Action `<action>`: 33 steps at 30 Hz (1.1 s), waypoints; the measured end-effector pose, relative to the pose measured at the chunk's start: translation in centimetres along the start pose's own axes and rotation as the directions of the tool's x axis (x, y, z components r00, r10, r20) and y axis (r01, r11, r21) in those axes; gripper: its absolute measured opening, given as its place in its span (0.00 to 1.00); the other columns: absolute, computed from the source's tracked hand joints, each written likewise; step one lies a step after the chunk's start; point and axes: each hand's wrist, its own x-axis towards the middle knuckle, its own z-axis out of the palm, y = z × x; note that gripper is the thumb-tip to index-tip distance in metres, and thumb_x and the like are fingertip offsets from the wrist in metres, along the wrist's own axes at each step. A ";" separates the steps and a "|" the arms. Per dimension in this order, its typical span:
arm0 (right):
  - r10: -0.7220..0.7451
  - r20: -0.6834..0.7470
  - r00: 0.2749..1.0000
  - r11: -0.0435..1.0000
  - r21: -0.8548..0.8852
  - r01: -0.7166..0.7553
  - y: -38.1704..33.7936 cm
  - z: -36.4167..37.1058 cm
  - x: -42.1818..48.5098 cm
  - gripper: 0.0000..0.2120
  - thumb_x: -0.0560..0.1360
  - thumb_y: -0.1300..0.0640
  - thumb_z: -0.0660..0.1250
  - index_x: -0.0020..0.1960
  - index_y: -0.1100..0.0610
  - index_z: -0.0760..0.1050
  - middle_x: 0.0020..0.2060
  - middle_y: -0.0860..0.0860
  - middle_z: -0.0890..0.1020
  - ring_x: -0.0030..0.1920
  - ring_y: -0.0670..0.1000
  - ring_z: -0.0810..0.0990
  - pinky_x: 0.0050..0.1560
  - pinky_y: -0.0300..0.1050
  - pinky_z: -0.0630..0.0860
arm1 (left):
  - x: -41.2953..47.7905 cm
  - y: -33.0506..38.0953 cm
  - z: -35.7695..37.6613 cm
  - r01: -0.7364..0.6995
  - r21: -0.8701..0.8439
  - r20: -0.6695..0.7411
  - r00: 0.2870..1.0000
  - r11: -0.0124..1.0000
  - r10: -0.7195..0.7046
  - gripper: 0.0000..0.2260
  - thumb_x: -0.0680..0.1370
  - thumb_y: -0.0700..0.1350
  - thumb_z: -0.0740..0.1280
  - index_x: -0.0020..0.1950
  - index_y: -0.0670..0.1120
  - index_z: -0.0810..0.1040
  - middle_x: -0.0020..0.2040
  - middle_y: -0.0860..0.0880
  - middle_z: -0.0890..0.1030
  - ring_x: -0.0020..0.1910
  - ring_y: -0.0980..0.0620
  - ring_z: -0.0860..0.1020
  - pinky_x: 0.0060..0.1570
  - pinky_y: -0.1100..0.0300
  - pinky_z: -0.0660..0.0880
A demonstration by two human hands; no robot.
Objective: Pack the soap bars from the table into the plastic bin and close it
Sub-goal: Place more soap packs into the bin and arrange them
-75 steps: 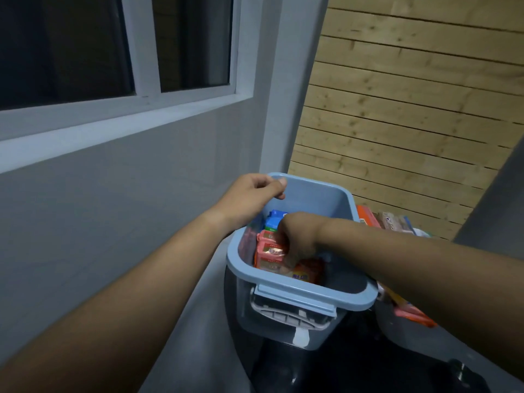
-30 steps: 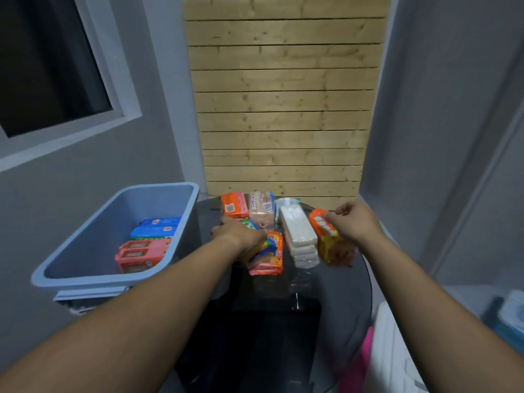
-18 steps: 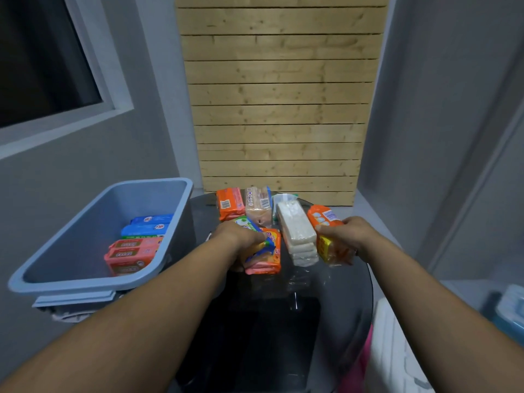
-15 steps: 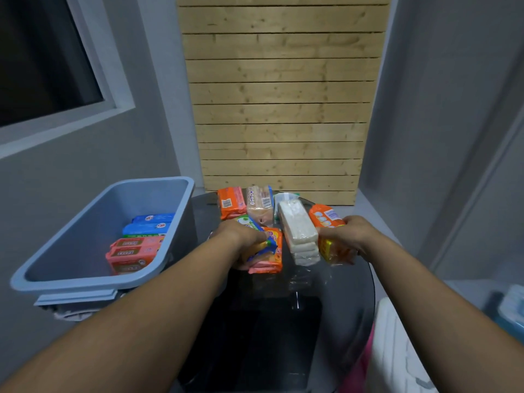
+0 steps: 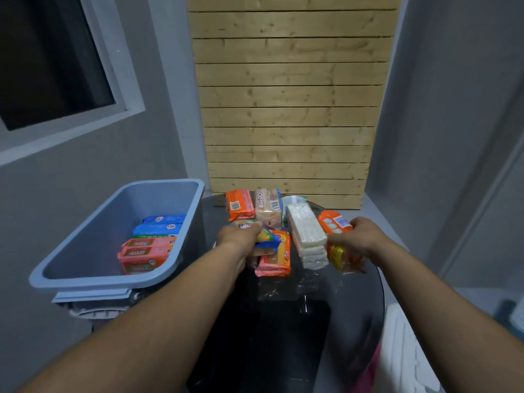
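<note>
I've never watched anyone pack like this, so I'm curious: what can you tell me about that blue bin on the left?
The plastic bin is pale blue-grey, rectangular, with a broad rolled rim and smooth sloping walls. It stands upright and open, no lid on it, left of the dark round table. A whitish latch handle hangs under its near rim. Inside lie blue soap packs and pink soap packs nearer. Neither hand touches it.
</note>
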 end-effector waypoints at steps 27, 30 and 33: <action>-0.346 0.123 0.930 0.892 0.349 0.286 -16.2 1.6 -11.3 0.11 0.71 0.56 0.76 0.50 0.57 0.80 0.43 0.58 0.87 0.39 0.56 0.87 0.37 0.46 0.83 | -5.8 8.4 -17.5 -0.458 -0.030 0.023 0.888 0.888 0.459 0.16 0.73 0.42 0.76 0.57 0.42 0.77 0.45 0.43 0.85 0.32 0.49 0.81 0.38 0.54 0.76; -0.400 0.185 0.898 0.883 0.342 0.322 -19.4 4.6 -11.5 0.10 0.71 0.57 0.76 0.50 0.58 0.81 0.41 0.58 0.87 0.38 0.56 0.86 0.34 0.46 0.82 | -4.3 8.8 -21.4 -0.453 -0.026 -0.019 0.892 0.891 0.453 0.16 0.73 0.43 0.75 0.58 0.41 0.76 0.46 0.41 0.84 0.32 0.49 0.80 0.35 0.57 0.74; -0.454 0.252 0.855 0.874 0.312 0.373 -22.1 7.3 -11.4 0.19 0.67 0.53 0.78 0.55 0.59 0.81 0.43 0.58 0.88 0.41 0.56 0.88 0.39 0.49 0.84 | -2.7 9.1 -24.3 -0.467 -0.011 -0.054 0.883 0.884 0.466 0.17 0.73 0.42 0.76 0.59 0.42 0.76 0.46 0.43 0.84 0.29 0.53 0.81 0.28 0.60 0.76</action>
